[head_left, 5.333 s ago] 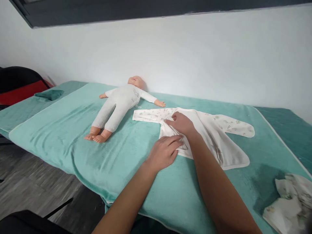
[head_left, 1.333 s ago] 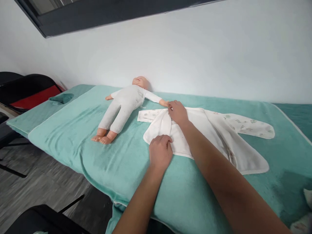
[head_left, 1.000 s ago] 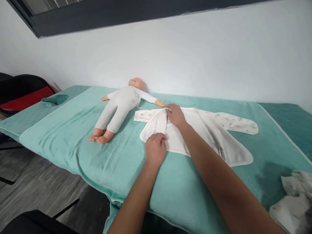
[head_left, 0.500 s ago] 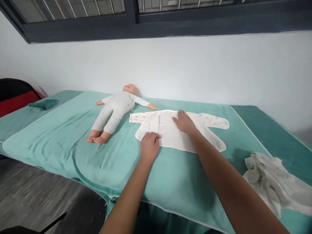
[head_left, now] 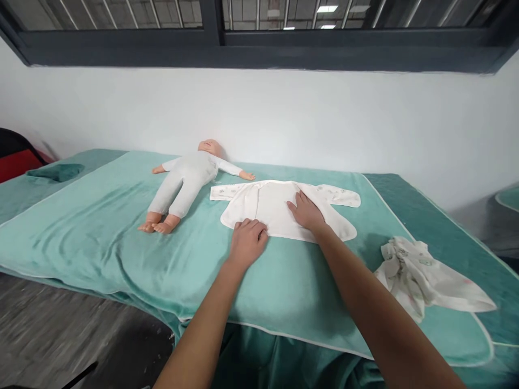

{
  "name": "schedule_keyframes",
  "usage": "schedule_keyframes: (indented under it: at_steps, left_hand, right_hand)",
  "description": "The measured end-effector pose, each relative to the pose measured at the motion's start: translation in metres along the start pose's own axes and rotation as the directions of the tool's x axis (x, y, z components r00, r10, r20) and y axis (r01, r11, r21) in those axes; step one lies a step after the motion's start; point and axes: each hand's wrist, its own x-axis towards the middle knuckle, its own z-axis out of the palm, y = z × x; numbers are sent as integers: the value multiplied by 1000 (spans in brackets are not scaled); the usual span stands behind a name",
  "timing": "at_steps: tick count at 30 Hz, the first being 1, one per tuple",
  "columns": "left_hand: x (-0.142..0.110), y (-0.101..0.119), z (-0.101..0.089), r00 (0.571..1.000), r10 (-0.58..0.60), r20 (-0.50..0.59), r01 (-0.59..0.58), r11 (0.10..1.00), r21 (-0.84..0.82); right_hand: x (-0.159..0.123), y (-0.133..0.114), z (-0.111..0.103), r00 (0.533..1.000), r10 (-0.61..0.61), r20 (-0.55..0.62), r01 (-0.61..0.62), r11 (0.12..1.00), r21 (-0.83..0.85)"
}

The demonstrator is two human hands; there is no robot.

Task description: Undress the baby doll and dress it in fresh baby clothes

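Note:
A white baby shirt [head_left: 279,210] with small prints on its sleeves lies spread open on the green cover, sleeves out to both sides. My right hand [head_left: 307,209] rests flat on the middle-right part of it, fingers stretched out. At the lower front edge lies my left hand [head_left: 248,237], its fingers slightly bent and resting on the hem and cover, gripping nothing that I can see. To the left of the shirt a baby doll [head_left: 188,175] in a white suit lies on its back, with one hand close to the shirt's left sleeve.
A crumpled white printed cloth [head_left: 430,275] lies on the right of the green cover [head_left: 101,232]. A small dark green folded cloth [head_left: 57,172] is at the far left, near a red and black chair [head_left: 18,156]. A white wall and window frame [head_left: 259,51] stand behind.
The view has shifted a little to the right, bringing more of the crumpled cloth into sight. My right hand has slid slightly down the shirt; my left hand stays at the hem.

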Motion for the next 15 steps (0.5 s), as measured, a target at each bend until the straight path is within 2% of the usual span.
schedule_keyframes:
  at_steps: [9,15]
  left_hand:
    - [1,-2,0,1000,-13,19,13,1000,-9]
    - [0,-4,1,1000,-20,4,20,998,-52]
  right_hand:
    - [-30,-6,-2,998,62,-1,-62,998,-28]
    - [-57,-10,-8,999,26,46,-22,995,-102]
